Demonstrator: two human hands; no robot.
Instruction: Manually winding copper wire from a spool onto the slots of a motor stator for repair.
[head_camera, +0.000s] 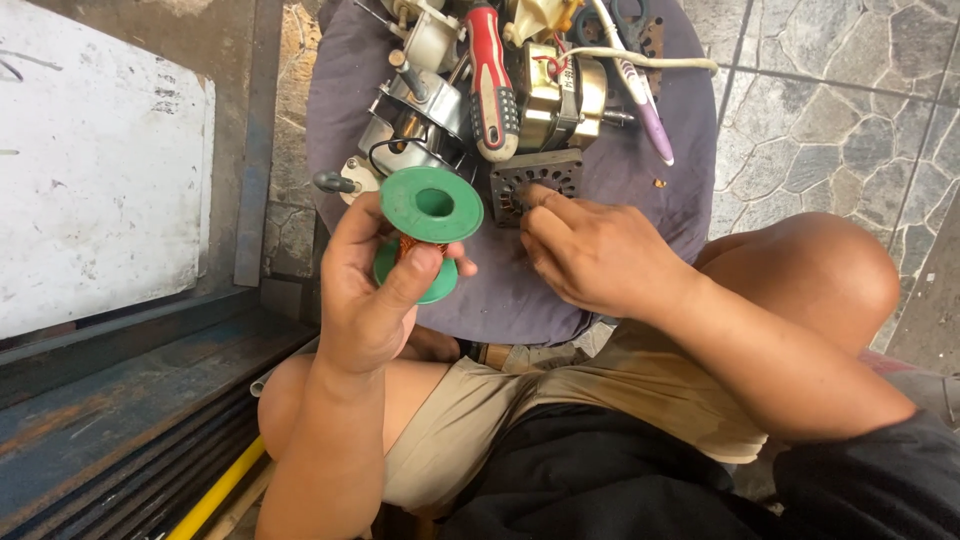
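Green spool (431, 205) in left hand (372, 290) hides its copper wire.

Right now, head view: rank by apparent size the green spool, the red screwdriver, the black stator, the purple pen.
1. Red screwdriver, longest.
2. Green spool, held in the left hand; it is nearer the camera, so it may look oversized.
3. Black stator and purple pen: too alike to rank.

An informal repair workshop — motor parts (560, 95) and a screwdriver (492, 85) heaped on a cloth-covered stool (640, 200), stone-paved floor (830, 110).
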